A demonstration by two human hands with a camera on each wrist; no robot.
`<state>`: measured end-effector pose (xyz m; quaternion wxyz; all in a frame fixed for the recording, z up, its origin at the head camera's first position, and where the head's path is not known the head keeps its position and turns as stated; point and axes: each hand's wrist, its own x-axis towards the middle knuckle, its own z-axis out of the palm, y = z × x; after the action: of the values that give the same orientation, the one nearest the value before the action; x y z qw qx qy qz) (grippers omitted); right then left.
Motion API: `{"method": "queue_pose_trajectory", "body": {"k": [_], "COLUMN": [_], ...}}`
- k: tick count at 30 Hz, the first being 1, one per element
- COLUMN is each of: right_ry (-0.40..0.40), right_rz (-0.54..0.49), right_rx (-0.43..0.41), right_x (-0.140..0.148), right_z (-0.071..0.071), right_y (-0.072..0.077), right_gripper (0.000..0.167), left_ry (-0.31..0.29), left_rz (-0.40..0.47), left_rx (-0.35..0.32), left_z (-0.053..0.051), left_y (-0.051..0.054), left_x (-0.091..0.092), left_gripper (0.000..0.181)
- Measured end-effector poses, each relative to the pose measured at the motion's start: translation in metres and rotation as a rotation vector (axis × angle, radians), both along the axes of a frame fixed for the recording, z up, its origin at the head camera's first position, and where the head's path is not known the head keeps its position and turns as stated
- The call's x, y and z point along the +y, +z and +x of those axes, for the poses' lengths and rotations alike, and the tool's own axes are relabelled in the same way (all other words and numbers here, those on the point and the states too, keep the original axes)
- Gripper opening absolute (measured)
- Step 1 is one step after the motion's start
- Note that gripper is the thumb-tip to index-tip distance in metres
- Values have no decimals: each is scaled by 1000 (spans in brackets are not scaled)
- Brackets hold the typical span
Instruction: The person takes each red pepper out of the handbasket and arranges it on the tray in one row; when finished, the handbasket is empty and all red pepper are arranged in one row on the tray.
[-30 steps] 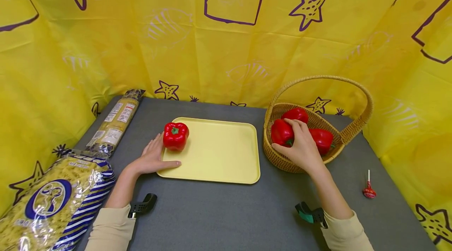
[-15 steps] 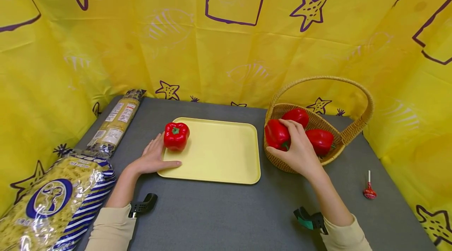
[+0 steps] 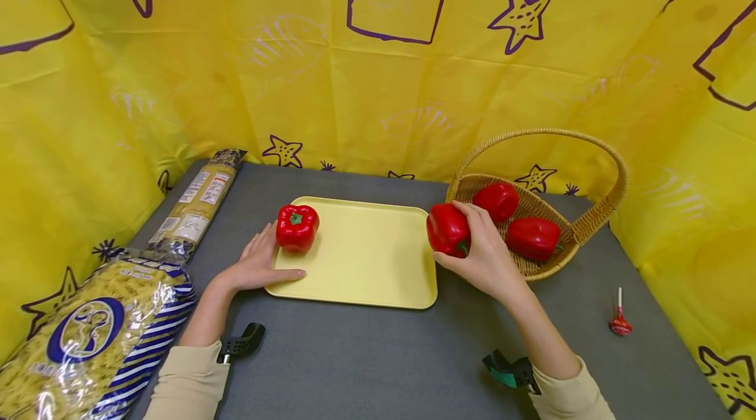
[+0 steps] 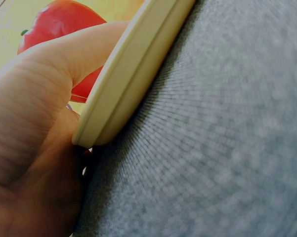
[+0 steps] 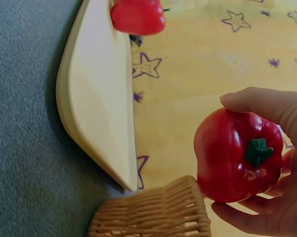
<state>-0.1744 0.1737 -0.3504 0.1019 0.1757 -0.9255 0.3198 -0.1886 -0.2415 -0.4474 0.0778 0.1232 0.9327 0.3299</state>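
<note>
My right hand (image 3: 487, 252) grips a red bell pepper (image 3: 447, 230) between thumb and fingers, in the air between the wicker basket (image 3: 546, 269) and the right end of the cream tray (image 3: 366, 256). In the right wrist view the held bell pepper (image 5: 232, 158) shows its green stem, above the basket's rim. A second bell pepper (image 3: 297, 226) stands on the tray's left end, stem up. My left hand (image 3: 254, 266) lies flat at the tray's left edge, fingers straight, thumb resting over the rim. Two more bell peppers, one at the back (image 3: 497, 201) and one in front (image 3: 534, 238), lie in the basket.
A large bag of spiral pasta (image 3: 100, 335) and a long pasta packet (image 3: 197, 203) lie along the left side. A lollipop (image 3: 620, 323) lies on the grey table (image 3: 366, 361) at the right. The basket's tall handle (image 3: 543, 132) arches up. A yellow curtain (image 3: 378, 92) hangs behind.
My right hand has lifted the bell pepper out of the basket and carried it left toward the tray. My left hand stays where it was at the tray.
</note>
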Motion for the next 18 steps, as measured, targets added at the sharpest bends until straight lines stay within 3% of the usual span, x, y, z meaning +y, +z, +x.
{"method": "queue_pose_trajectory", "body": {"k": [18], "right_ry": [91], "right_rz": [-10], "right_rx": [-35], "right_x": [-28], "right_z": [-3], "right_y": [-11], "right_gripper": [83], "left_ry": [-10], "left_rz": [3], "left_rx": [10], "left_z": [0], "left_y": [0], "left_x": [0], "left_gripper": [114]}}
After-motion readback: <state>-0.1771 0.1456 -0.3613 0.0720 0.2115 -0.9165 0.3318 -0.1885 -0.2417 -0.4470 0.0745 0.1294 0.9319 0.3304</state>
